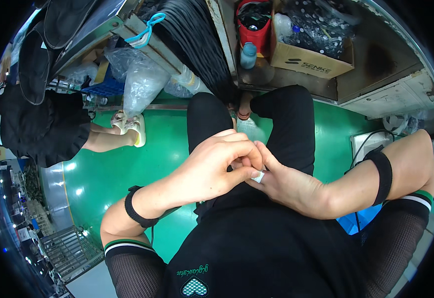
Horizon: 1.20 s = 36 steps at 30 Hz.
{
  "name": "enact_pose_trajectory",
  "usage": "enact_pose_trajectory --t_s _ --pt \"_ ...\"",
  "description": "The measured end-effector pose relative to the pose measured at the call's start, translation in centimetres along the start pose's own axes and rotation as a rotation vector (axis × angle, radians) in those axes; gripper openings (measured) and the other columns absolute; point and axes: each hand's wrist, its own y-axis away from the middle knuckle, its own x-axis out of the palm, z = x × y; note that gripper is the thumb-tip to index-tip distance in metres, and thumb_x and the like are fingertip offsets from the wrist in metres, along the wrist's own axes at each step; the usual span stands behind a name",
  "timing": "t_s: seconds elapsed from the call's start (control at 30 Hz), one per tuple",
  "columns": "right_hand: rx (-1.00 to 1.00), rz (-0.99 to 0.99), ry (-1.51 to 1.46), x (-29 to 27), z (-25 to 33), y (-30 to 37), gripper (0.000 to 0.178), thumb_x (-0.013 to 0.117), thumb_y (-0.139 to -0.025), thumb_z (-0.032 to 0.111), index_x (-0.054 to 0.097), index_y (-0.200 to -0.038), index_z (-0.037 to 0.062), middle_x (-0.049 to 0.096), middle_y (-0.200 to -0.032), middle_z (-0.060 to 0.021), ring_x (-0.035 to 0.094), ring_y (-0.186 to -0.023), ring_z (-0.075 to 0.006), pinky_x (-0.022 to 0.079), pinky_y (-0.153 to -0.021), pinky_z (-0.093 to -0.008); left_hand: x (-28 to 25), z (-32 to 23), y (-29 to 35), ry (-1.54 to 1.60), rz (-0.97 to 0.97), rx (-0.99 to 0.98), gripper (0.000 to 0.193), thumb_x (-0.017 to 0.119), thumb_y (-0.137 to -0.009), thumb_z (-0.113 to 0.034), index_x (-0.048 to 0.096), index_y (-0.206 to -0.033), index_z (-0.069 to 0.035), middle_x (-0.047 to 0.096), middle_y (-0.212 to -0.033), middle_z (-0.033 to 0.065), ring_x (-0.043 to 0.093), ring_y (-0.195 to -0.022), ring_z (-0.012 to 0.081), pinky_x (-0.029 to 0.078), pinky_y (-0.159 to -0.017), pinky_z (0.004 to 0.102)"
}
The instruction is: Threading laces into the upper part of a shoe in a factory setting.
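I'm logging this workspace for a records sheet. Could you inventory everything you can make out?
Small flat white piece: 1, white, picture centre
Long thin black cords: many, black, top centre
Open cardboard box: 1, brown, upper right
Red open container: 1, red, left of the box
Small rounded bottle: 1, blue-grey, near the container
Large plastic bag: 1, clear, upper left
Knotted tie: 1, light blue, top left
Barred metal rack: 1, grey, lower left
Smooth floor: 1, green, underfoot
Co-worker in a skirt: 1, black clothing, left
Fabric-like bands: 2, black, one per forearm
Left hand: 1, bare, centre, thumb tip at the white piece
Right hand: 1, bare, centre, touching the left
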Motion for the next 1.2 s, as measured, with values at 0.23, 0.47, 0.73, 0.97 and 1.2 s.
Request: enact_pose_trajectory --t_s 0.23,0.47,0.73,0.97,1.2 --pt "0.022 -0.051 0.054 0.2 1.1 -0.6 0.052 0.063 -0.087 0.02 0.05 -0.136 0.0086 0.042 -0.14 -0.0105 0.044 -0.127 -0.0305 0.04 -0.106 -0.0577 -0.7 0.0 -0.3 0.038 0.13 -0.055 0.012 0.075 -0.077 -0.008 0.064 -0.079 -0.004 0.058 -0.075 0.004 0.057 -0.078 0.0179 0.045 -0.071 0.0319" --pt "-0.047 -0.036 0.042 -0.2 0.9 -0.2 0.052 0.063 -0.088 0.019 0.048 -0.137 0.0087 0.044 -0.138 -0.0096 0.046 -0.125 -0.0291 0.043 -0.104 -0.0575 -0.4 -0.4 -0.4 0.02 0.189 -0.08 0.012 0.075 -0.077 -0.009 0.063 -0.078 -0.004 0.059 -0.075 0.0045 0.057 -0.078 0.0182 0.045 -0.071 0.0322" --pt "-0.056 0.043 0.026 -0.1 1.3 -0.3 0.049 0.051 -0.089 0.023 0.053 -0.135 0.0086 0.048 -0.135 -0.0108 0.047 -0.125 -0.0286 0.038 -0.106 -0.062 1.1 -0.9 0.8 -0.272 0.017 0.097 0.012 0.068 -0.075 -0.001 0.059 -0.08 -0.005 0.056 -0.079 0.0059 0.053 -0.079 0.0258 0.041 -0.075 0.0356" --pt "-0.031 0.094 0.016 -0.4 0.3 0.6 0.05 0.056 -0.087 0.014 0.052 -0.137 0.0106 0.038 -0.148 -0.0107 0.033 -0.14 -0.0333 0.036 -0.105 -0.065 1.6 -0.6 2.0 -0.227 -0.196 0.163 0.011 0.069 -0.077 -0.002 0.06 -0.082 -0.005 0.058 -0.081 0.0046 0.054 -0.079 0.0234 0.041 -0.074 0.0346" --pt "0.008 0.096 -0.033 -0.5 1.1 -0.2 0.055 0.053 -0.09 0.022 0.044 -0.143 0.0094 0.045 -0.14 -0.0083 0.044 -0.127 -0.0279 0.032 -0.108 -0.0649 1.3 -0.2 1.5 -0.134 -0.119 0.078 0.011 0.072 -0.078 -0.003 0.067 -0.087 -0.005 0.06 -0.081 0.0039 0.053 -0.078 0.0207 0.042 -0.074 0.033"
